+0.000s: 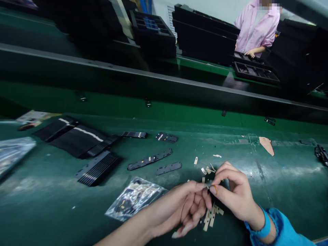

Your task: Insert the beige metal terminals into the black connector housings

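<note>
Here, L hand (188, 208) & R hand (233, 191) both pinch a tiny piece (209, 185).
It's btwn them, blurry. Tan bits (212, 215) lie near, clear bag (135, 198) by L arm, black strips (169, 168) & black stack (98, 168) farther out on green table (230, 147); person in pink (256, 29) across, w/ a hand at black tray (256, 72).

The plastic bag (134, 198) lies left of the small strips (212, 216), with the flat plate (169, 168) behind, between them.
</note>
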Tool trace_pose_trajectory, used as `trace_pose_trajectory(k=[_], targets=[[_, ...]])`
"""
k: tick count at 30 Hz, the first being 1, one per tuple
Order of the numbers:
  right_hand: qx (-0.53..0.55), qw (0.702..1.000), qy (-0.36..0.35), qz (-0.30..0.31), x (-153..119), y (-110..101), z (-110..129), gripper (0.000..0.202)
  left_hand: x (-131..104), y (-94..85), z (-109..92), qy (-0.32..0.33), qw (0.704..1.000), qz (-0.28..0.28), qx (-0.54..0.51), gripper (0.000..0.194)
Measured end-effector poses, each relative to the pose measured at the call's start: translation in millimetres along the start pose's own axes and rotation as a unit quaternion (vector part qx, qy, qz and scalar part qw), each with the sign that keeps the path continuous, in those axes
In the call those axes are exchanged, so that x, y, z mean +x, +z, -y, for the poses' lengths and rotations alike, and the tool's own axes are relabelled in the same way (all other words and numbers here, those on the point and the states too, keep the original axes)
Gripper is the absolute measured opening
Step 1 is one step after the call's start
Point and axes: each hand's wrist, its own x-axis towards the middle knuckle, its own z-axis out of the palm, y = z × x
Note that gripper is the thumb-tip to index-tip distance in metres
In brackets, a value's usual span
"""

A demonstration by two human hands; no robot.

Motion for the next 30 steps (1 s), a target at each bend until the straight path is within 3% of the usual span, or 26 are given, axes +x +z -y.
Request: trace_pose_trajectory(k=[3, 5, 8, 10, 14, 22, 30], targets=[[0.007, 0.998, 0.069, -0.009, -0.9, 1.0, -2.7, 0.01, -4.5, 6.9, -8.4, 0.107, 0.984, -0.105, 0.096, 0.037], [0.004, 0.994, 0.107, -0.008, -1.0, 2.9, -3.7, 0.009, -7.9, 11.5, -13.6, 0.185, 0.946, -0.169, 0.208, 0.028], [-0.011, 0.992, 0.122, -0.005, -0.4, 6.1, -3.1, 0.008, -11.6, 15.0, -17.2, 0.249, 0.882, -0.214, 0.337, 0.023], [-0.028, 0.992, 0.123, -0.011, 0.3, 7.3, -1.9, 0.008, -12.7, 15.6, -17.2, 0.266, 0.86, -0.229, 0.371, 0.025], [-0.033, 0.988, 0.144, -0.042, 1.4, 7.2, -0.7, 0.004, -13.5, 17.1, -16.3, 0.247, 0.854, -0.23, 0.396, 0.026], [0.011, 0.979, 0.205, -0.016, 1.3, 5.6, -1.7, 0.007, -15.7, 18.2, -16.6, 0.25, 0.848, -0.215, 0.416, 0.026], [0.037, 0.979, 0.202, -0.003, 3.0, 3.8, -0.2, 0.008, -17.3, 17.3, -18.1, 0.243, 0.848, -0.215, 0.419, 0.028]])
